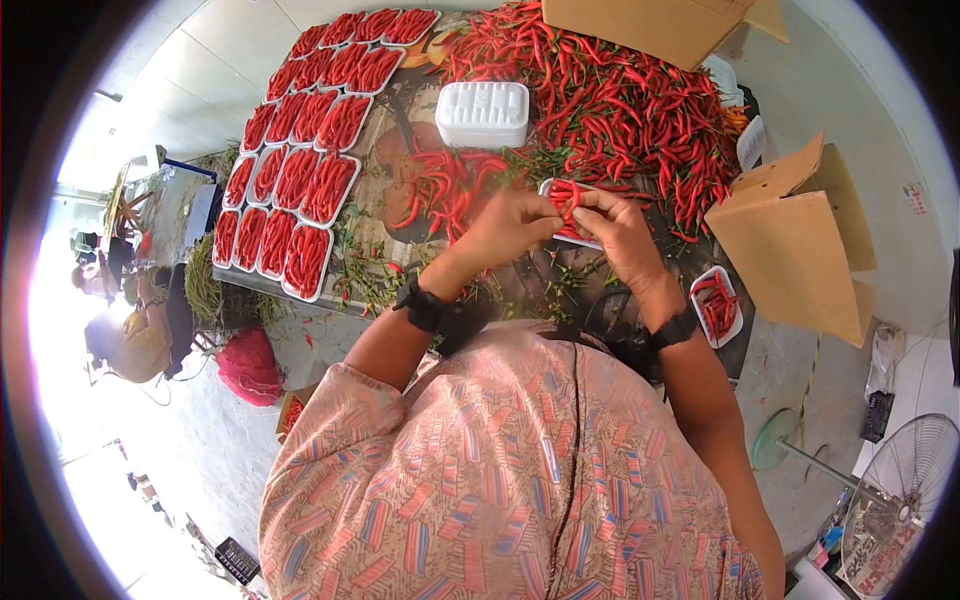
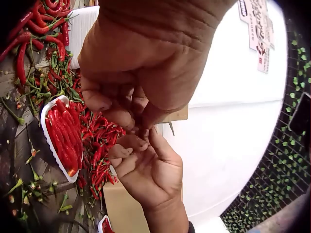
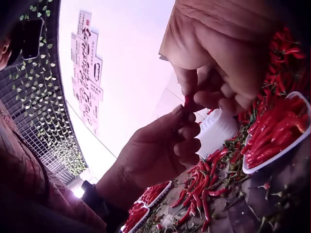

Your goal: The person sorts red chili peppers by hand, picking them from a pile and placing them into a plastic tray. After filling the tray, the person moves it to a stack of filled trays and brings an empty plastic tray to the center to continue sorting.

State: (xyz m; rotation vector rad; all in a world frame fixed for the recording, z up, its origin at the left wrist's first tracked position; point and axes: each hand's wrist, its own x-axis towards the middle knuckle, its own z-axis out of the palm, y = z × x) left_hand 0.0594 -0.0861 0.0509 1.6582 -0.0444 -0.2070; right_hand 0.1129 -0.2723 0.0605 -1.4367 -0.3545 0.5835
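Chilli [image 3: 187, 101]: above near side of worktop [image 1: 400, 105]; likely light, slick, easily bruised
Left hand [image 1: 505, 232]: fingers pinching chilli
Right hand [image 1: 628, 240]: fingers pinching chilli
Chilli hold: best light, mid-length

22 trays [image 1: 738, 325] of red chillies [image 1: 306, 260] — 2 hands [image 1: 628, 240], 2 large cardboard boxes [image 1: 775, 225], 1 fan [image 1: 900, 495].

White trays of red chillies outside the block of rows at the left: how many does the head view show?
2: one tray partly behind the right hand, another tray at the table's near right edge. More may be hidden.
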